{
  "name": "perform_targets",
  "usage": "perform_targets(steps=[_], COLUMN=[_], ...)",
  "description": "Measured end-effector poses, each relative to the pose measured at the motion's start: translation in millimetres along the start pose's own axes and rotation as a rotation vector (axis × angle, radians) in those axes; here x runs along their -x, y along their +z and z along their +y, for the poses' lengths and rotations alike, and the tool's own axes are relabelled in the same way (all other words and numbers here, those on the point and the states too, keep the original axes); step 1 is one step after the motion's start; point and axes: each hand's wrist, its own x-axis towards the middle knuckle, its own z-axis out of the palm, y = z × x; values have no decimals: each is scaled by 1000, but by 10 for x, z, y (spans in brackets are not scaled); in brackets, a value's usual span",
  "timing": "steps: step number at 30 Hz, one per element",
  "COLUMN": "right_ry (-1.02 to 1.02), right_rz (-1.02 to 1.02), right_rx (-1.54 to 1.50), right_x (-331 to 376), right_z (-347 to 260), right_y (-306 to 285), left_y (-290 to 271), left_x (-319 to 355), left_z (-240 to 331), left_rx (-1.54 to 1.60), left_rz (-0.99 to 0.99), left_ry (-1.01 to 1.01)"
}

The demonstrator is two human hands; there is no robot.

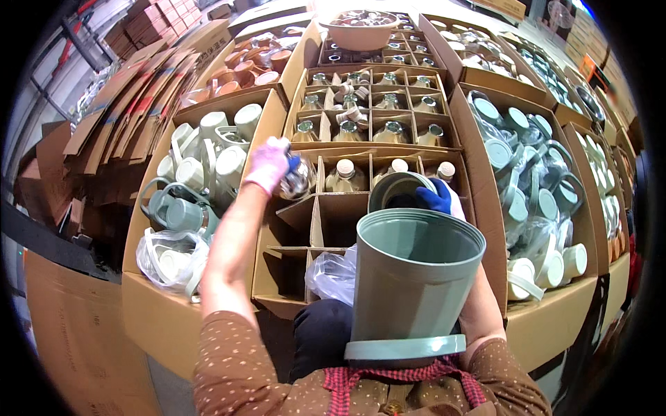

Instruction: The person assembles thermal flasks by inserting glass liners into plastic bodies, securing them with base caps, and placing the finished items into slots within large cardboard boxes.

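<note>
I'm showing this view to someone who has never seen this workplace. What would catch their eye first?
Most striking is the big grey-green plastic jug body held upright against the person's chest at lower centre, its round lid lifted behind it by the blue-gloved right hand. The pink-gloved left hand holds a shiny glass liner over the divided cardboard box. Boxes packed with pale green jugs flank both sides.

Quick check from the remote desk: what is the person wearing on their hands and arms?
The left hand wears a pink glove with blue at the fingertips. The right hand wears a blue glove with a white cuff. Both forearms are bare; brown sleeves with small pale dots are pushed up to about the elbows. A red checked strip crosses the front of the clothing.
</note>
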Motion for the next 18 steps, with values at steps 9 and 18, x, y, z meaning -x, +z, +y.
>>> perform_targets(steps=[9, 18], right_ry=[-62, -489], right_rz=[-179, -213], right_rx=[-285, 40], right_x=[147, 202], right_z=[-312, -1492], right_y=[55, -1314], left_y=[-2522, -1582], left_x=[498, 526], left_z=[-220, 1815], left_rx=[1453, 1464], left_rz=[274, 141], left_ry=[-197, 450])
